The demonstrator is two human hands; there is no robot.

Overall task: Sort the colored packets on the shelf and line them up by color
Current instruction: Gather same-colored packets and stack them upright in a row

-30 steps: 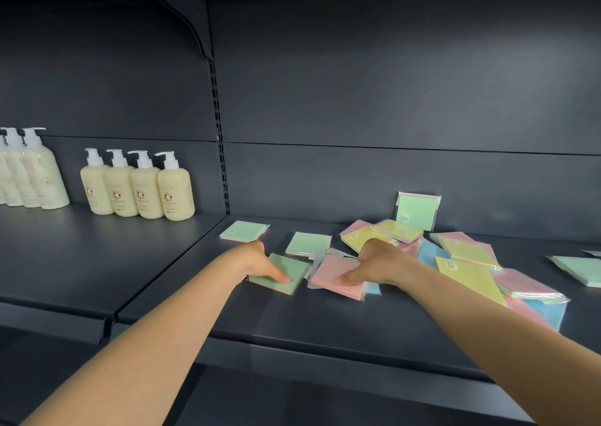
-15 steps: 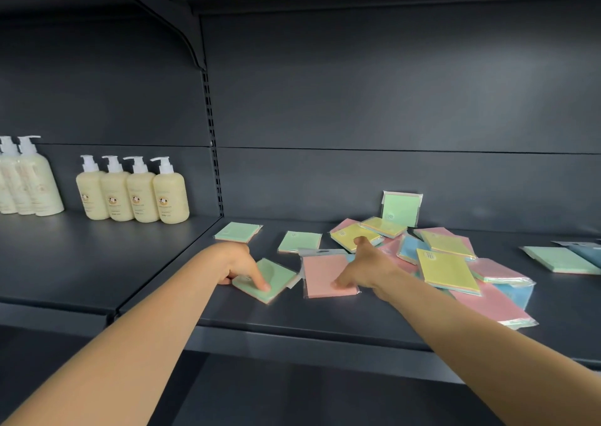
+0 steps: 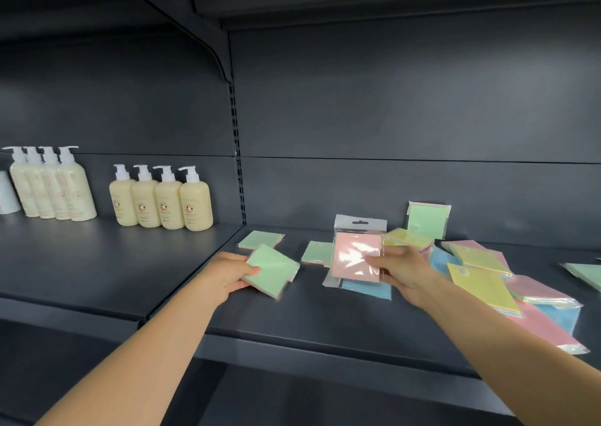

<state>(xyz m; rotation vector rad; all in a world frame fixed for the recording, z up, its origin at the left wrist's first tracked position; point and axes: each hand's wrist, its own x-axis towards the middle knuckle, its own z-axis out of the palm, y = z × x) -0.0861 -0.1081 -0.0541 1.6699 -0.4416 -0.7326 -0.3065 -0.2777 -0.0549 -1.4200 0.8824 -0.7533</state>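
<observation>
- Leftmost, well apart from the work: pump bottles (image 3: 162,198) in two rows on the neighbouring shelf; little risk unless a wide sweep of the arm reaches that far.
- Next, left hand (image 3: 232,274) pinching a green packet (image 3: 274,269) by its near corner, thumb on top, fingers under, packet tilted just above the shelf (image 3: 292,321). Could slip from so small a hold; slick wrapper would let it slide out and drop off the front lip.
- Just behind, two more green packets lying flat, one at the back left (image 3: 260,239) and one to its right (image 3: 317,252). Could get knocked askew if the held packet lands on an edge, spoiling the start of a green row.
- Centre, right hand (image 3: 400,271) gripping a pink packet (image 3: 356,255) upright by its right edge, thumb on the glossy face. Might twist or fall forward from a one-sided grip.
- Beneath it, a blue packet (image 3: 369,289) flat on the shelf, partly covered. Might be dragged along if the wrappers cling.
- Rightward, a mixed pile (image 3: 487,269) of yellow, pink and blue packets overlapping near the front edge. Likely to shed its lowest packets over the lip if the right forearm brushes it.
- Behind, a green packet propped against the back wall (image 3: 428,220). Could topple with any jolt.
</observation>
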